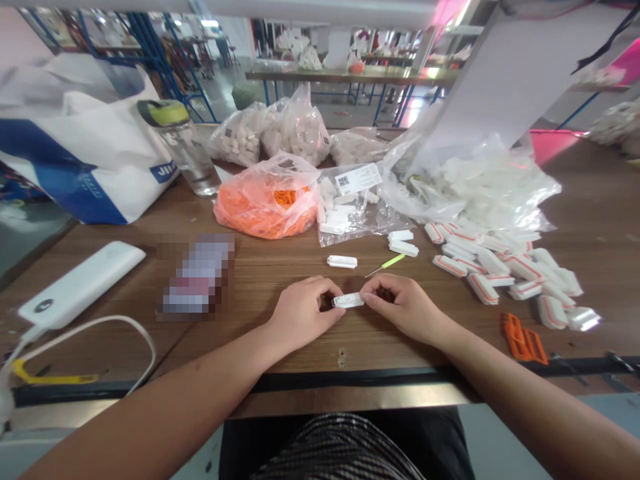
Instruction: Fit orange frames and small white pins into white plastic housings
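On the brown table (280, 267), at the clock's centre: a small white oblong piece (349, 301) is held by its two ends, a little in from the near edge.
Left hand (307, 310): at 9 o'clock, thumb and fingertips pinched on the piece's left end.
Right hand (400, 303): at 3 o'clock, thumb and forefinger clamped on its right end, the other fingers curled.
Second white piece (343, 262): lying alone at 12 o'clock, just beyond the fingers.
Green-handled tool (393, 261): between 1 and 2 o'clock, its thin shaft pointing back toward the right hand.
White pair (403, 243): two similar pieces side by side, just past the tool's handle.
Striped heap (500, 260): between 2 and 3 o'clock, many white pieces, several with orange-red lines.
Orange frames (523, 339): just past 3 o'clock, close to the table's edge.
Labelled clear bag (350, 213): at 12 o'clock, farther off, with white parts in it.
Orange-filled bag (265, 203): between 10 and 11 o'clock, thin and see-through.
Water bottle (193, 160): at 10 o'clock, green-lidded, upright beside a white-and-blue carrier bag (100, 153).
Pixelated object (197, 275): near 9 o'clock, perhaps a phone.
White device (83, 287): at 9 o'clock, farther left, with a cable attached.
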{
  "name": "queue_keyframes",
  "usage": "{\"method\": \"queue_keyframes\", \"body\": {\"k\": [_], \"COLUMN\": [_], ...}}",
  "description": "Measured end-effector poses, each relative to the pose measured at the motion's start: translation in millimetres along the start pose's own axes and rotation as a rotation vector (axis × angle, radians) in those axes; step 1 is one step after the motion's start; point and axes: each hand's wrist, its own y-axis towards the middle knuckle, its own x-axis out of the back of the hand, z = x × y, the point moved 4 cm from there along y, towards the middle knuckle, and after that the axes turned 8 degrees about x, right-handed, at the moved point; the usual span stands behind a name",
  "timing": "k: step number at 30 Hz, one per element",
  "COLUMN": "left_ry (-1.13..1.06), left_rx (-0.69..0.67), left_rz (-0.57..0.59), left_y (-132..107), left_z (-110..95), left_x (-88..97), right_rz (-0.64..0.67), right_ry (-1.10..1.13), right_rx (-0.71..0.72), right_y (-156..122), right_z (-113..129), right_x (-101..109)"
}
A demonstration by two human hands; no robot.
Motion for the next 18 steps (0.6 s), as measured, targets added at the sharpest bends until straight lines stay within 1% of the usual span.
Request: {"method": "queue_keyframes", "body": {"k": [9,14,16,18], "left_ry": [0.005,-0.004,-0.007,-0.014], "left_rx": [0.002,0.009,0.005,0.003], "left_rz": [0.004,0.004,-0.001,-0.005], "left_y": [1.2,1.0,0.6,0.2], "left_z": [-1.1,-0.3,-0.2,-0.1], "left_x": [0.3,0.0,-0.2,-0.4], "right_rz": [-0.012,-0.016,-0.018,-0.020], "right_ry": [-0.040,-0.109,-0.172,-0.280], "right_rx": [0.053,0.094,0.152,0.256], "right_y": [-1.3,-1.4,-1.4,-1.8], "right_z": [4.1,6.5,10.2,15.8], "right_x": [1.6,1.7,2.1,2.1]}}
